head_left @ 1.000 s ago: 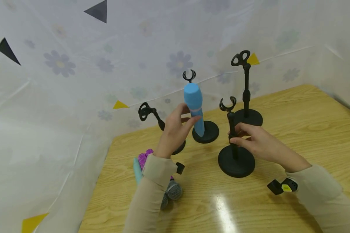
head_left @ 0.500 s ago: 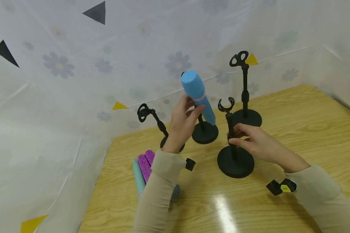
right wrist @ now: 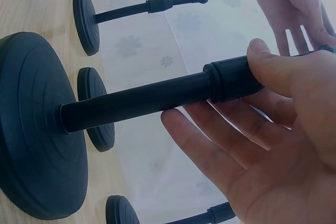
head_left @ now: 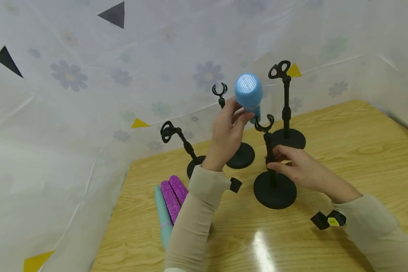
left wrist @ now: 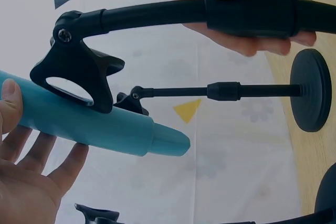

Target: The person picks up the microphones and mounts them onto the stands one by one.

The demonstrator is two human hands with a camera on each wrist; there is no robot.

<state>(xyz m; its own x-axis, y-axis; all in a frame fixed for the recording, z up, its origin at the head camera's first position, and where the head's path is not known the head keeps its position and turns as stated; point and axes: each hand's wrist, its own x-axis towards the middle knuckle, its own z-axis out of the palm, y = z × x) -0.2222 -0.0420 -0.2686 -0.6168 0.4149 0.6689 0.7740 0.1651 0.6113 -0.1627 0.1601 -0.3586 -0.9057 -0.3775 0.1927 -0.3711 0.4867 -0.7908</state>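
Note:
My left hand (head_left: 226, 138) grips a light-blue microphone (head_left: 248, 90) by its handle, head up toward the camera. In the left wrist view, the microphone handle (left wrist: 100, 121) lies across the clip (left wrist: 73, 77) of the nearest black microphone stand (head_left: 274, 192); whether it is seated in the clip I cannot tell. My right hand (head_left: 297, 168) holds that stand by the collar on its pole, thumb on one side and fingers on the other. The stand's round base (right wrist: 39, 124) is on the table.
Other black stands with bare clips stand behind: one left (head_left: 189, 147), one middle (head_left: 241, 155), one right (head_left: 287, 136). On the wooden table (head_left: 238, 241) at left lie purple glittery handles (head_left: 173, 198) and a teal microphone (head_left: 163, 213), partly under my left forearm.
My left hand has carried the blue microphone right, from in front of the middle stand to the clip of the nearest stand, tilting its head toward the camera. My right hand stays on the pole.

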